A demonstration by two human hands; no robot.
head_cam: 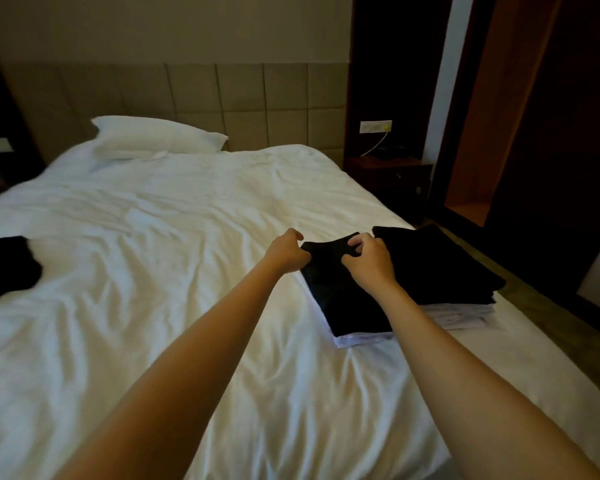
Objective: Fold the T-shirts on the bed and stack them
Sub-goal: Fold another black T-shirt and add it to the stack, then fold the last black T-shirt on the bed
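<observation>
A folded black T-shirt (347,299) lies on a small pile with a white folded garment (361,339) under it, on the right side of the bed (153,237). My left hand (286,252) grips its far left corner, and my right hand (369,259) pinches its far edge beside it. To the right stands a second stack, black folded shirts (440,265) on top of white ones (461,315). Another black T-shirt (6,265) lies unfolded at the bed's left edge.
A white pillow (153,138) lies at the head of the bed against a padded headboard (222,102). A dark nightstand (392,174) with a wall socket and yellow cable stands to the right. Dark wooden wardrobe panels (551,133) fill the right side.
</observation>
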